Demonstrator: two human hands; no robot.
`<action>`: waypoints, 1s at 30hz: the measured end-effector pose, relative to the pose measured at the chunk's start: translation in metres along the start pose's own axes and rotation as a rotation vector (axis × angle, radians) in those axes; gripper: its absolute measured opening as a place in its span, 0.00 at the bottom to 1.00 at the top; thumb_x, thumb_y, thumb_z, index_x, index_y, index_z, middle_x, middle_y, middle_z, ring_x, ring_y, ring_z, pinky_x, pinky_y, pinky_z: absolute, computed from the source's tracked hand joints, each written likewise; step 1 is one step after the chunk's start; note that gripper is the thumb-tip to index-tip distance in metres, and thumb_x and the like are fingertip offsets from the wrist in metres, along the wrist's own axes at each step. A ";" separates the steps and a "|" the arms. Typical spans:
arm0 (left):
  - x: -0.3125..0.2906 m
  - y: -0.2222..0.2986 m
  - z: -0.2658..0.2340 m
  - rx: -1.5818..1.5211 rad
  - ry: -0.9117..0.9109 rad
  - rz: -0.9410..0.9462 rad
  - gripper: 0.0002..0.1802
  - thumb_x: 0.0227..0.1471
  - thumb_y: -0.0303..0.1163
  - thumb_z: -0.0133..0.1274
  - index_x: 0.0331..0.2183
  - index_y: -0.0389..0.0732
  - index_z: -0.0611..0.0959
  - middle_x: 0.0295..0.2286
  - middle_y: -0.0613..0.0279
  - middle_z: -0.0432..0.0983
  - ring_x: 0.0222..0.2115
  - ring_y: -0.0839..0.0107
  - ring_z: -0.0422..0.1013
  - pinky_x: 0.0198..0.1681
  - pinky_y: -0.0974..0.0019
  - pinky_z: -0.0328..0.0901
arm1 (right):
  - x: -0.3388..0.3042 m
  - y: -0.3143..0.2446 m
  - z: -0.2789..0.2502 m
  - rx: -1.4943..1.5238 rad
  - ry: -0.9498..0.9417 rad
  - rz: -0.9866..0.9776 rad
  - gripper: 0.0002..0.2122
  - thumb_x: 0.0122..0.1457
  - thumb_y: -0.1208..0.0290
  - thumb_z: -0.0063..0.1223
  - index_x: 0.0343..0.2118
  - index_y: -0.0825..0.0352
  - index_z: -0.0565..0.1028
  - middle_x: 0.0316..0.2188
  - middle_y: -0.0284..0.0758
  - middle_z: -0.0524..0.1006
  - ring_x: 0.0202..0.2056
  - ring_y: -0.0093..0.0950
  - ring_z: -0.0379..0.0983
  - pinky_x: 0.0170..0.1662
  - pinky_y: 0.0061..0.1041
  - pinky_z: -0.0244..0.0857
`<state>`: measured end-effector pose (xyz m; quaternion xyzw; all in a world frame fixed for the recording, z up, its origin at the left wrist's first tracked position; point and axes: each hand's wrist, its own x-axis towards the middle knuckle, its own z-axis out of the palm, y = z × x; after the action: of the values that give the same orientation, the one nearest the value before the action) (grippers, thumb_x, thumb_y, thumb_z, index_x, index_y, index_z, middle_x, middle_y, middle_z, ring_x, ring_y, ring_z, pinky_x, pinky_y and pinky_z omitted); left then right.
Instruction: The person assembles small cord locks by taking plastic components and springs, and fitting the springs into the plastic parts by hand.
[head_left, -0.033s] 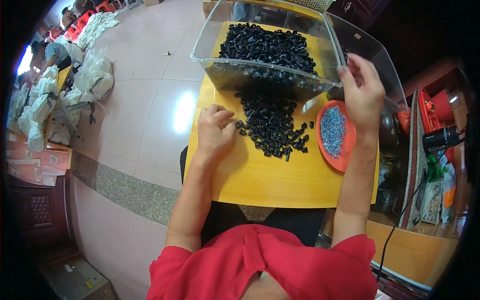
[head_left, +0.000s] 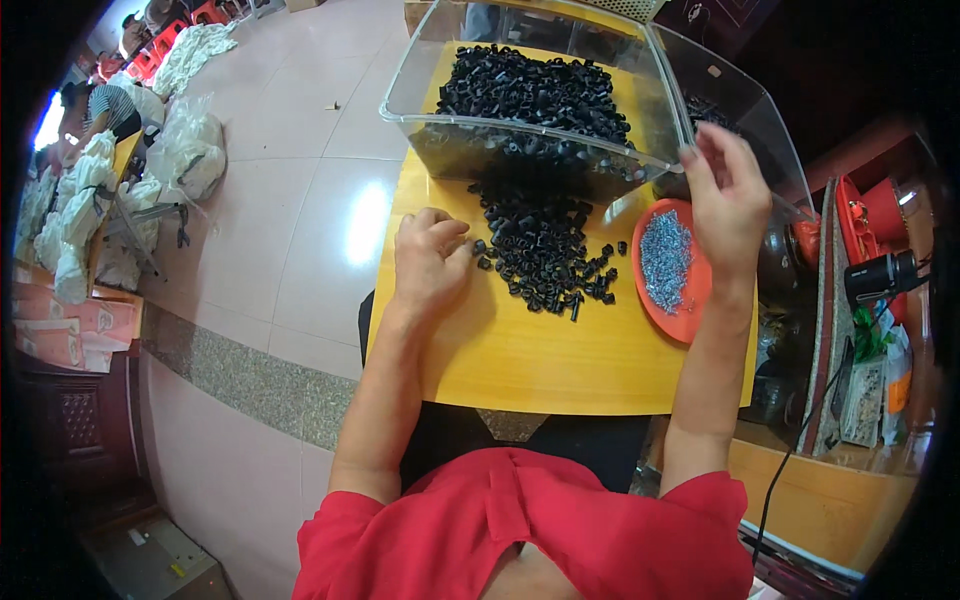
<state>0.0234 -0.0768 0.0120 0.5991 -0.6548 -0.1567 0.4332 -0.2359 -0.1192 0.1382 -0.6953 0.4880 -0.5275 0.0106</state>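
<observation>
My left hand [head_left: 430, 255] rests on the yellow table [head_left: 520, 375] with its fingers curled, beside a loose pile of small black plastic parts [head_left: 545, 255]. Whatever its fingers hold, if anything, is hidden. My right hand [head_left: 730, 205] is raised over the right rim of a red plate [head_left: 680, 327], near the corner of a clear plastic bin. Its thumb and fingers are bent but apart, and nothing shows between them. Small silvery screw-like metal pieces [head_left: 665, 260] lie heaped on the plate.
The clear plastic bin [head_left: 540, 128], full of black parts, stands at the table's far side. A second clear bin [head_left: 765, 120] is right of it. At right are a shelf and a black camera-like device [head_left: 882, 276]. Another person [head_left: 105, 108] works far left among white bundles.
My right hand has come slightly down and nearer to me, away from the bin's corner. My left hand has barely moved.
</observation>
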 end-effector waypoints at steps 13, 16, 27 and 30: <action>0.001 0.001 0.013 0.073 -0.084 0.187 0.08 0.34 0.21 0.53 0.25 0.37 0.78 0.24 0.56 0.69 0.28 0.61 0.66 0.34 0.63 0.61 | -0.111 0.065 -0.089 -0.512 -0.409 0.251 0.07 0.43 0.80 0.51 0.29 0.69 0.74 0.28 0.42 0.73 0.34 0.40 0.68 0.39 0.31 0.62; -0.002 0.005 0.016 -0.339 -0.058 -0.088 0.09 0.40 0.16 0.50 0.30 0.34 0.77 0.24 0.61 0.69 0.27 0.74 0.66 0.32 0.75 0.61 | -0.119 0.066 -0.092 -0.550 -0.447 0.264 0.08 0.43 0.80 0.52 0.29 0.69 0.75 0.28 0.42 0.73 0.34 0.39 0.68 0.39 0.32 0.62; -0.002 0.012 0.005 -0.858 -0.038 -0.337 0.09 0.45 0.18 0.48 0.33 0.34 0.75 0.25 0.63 0.72 0.26 0.77 0.68 0.32 0.77 0.62 | -0.123 0.072 -0.077 -0.525 -0.611 0.374 0.06 0.42 0.79 0.52 0.26 0.69 0.72 0.27 0.44 0.72 0.33 0.41 0.68 0.37 0.35 0.62; 0.002 0.011 0.004 -1.257 -0.119 -0.447 0.08 0.43 0.18 0.50 0.31 0.36 0.74 0.25 0.62 0.73 0.23 0.77 0.68 0.29 0.76 0.64 | -0.118 0.067 -0.078 -0.531 -0.541 0.387 0.04 0.42 0.80 0.51 0.24 0.70 0.70 0.25 0.44 0.72 0.31 0.42 0.68 0.34 0.35 0.62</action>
<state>0.0131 -0.0773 0.0181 0.3445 -0.3219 -0.6272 0.6200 -0.3345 -0.0334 0.0518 -0.6830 0.7080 -0.1702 0.0578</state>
